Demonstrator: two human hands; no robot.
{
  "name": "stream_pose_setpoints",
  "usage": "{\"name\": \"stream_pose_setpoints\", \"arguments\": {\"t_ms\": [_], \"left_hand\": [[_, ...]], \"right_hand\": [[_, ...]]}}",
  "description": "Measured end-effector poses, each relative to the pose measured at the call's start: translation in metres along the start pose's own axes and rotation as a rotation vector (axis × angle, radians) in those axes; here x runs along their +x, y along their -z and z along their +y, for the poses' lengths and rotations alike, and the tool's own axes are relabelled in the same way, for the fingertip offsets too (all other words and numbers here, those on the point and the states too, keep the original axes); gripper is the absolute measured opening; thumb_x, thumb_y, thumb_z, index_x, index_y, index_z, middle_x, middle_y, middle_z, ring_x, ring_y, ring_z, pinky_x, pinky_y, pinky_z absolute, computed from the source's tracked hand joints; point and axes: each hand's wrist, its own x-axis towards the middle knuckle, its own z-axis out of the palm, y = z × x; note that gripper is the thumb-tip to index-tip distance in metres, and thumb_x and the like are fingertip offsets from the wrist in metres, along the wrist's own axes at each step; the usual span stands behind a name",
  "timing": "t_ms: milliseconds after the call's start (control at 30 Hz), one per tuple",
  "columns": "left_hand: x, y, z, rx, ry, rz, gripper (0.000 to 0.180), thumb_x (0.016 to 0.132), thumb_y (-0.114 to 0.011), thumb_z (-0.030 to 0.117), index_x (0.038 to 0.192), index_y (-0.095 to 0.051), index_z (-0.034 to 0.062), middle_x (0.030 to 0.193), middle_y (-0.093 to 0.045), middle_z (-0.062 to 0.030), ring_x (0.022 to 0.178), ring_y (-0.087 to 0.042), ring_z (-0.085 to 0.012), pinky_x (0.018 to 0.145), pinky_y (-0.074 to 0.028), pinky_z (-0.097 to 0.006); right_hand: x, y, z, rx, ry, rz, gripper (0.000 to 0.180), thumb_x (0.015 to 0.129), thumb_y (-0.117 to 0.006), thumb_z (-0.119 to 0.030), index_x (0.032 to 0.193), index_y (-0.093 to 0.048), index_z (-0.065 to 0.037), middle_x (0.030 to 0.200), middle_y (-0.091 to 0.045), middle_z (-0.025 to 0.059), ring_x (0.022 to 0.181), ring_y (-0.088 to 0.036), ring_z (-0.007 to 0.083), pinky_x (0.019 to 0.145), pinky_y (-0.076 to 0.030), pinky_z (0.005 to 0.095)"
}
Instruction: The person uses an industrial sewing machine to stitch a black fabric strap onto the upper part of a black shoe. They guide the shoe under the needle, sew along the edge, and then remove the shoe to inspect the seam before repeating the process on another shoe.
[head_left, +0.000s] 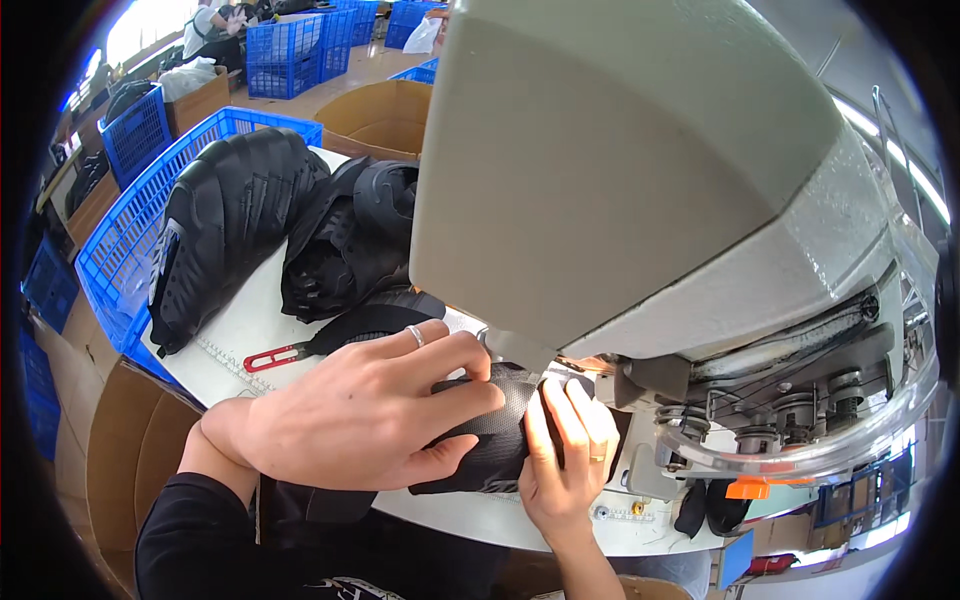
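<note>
A black mesh shoe upper [497, 400] lies on the white machine table, under the narrow end of the sewing machine's head [620, 170]. My left hand [370, 405] comes over it from the left, a ring on one finger, its thumb and curled fingers closing on the mesh. On the right side, my right hand [568, 445] grips the upper's edge with fingers together. The machine head hides the needle area. Left of my left hand lie red-handled thread snips [272, 358], partly covered by a black strip [375, 322].
Stacked black shoe uppers [235, 215] and a second black bundle [350, 235] lie at the table's far left. Behind them are a blue crate [135, 260] and a round cardboard bin [375, 118]. Thread tensioners [795, 415] show at right. Another person [210, 30] is far back.
</note>
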Motion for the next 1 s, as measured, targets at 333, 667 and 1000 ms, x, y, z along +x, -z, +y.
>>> {"name": "stream_pose_setpoints", "arguments": {"t_ms": [333,667,1000], "left_hand": [[0.002,-0.020,-0.010,0.083,-0.030,0.016,0.045,0.078,-0.069,0.014,0.122,-0.065,0.0082,0.110,-0.063,-0.0116,0.095,-0.062,-0.0293,0.088,-0.052,-0.038],[0.006,-0.022,-0.012,0.102,-0.076,0.066,0.047,0.077,-0.069,0.014,0.124,-0.066,0.0079,0.112,-0.064,-0.0104,0.097,-0.061,-0.0290,0.088,-0.052,-0.037],[0.006,-0.023,-0.013,0.102,-0.077,0.056,0.045,0.077,-0.069,0.015,0.121,-0.067,0.0083,0.109,-0.065,-0.0103,0.094,-0.061,-0.0281,0.087,-0.052,-0.037]], "right_hand": [[0.005,0.003,-0.002,-0.034,0.023,0.015,0.028,0.084,-0.063,-0.003,0.110,-0.074,0.000,0.115,-0.069,0.0148,0.114,-0.064,0.0306,0.099,-0.048,0.0510],[0.004,0.005,0.000,-0.027,0.020,0.004,0.026,0.086,-0.062,-0.004,0.109,-0.074,0.000,0.114,-0.070,0.0148,0.114,-0.065,0.0302,0.099,-0.048,0.0503],[0.005,0.006,0.000,-0.012,0.020,0.000,0.028,0.085,-0.061,-0.004,0.109,-0.074,0.001,0.114,-0.070,0.0151,0.114,-0.065,0.0301,0.098,-0.048,0.0502]]}}
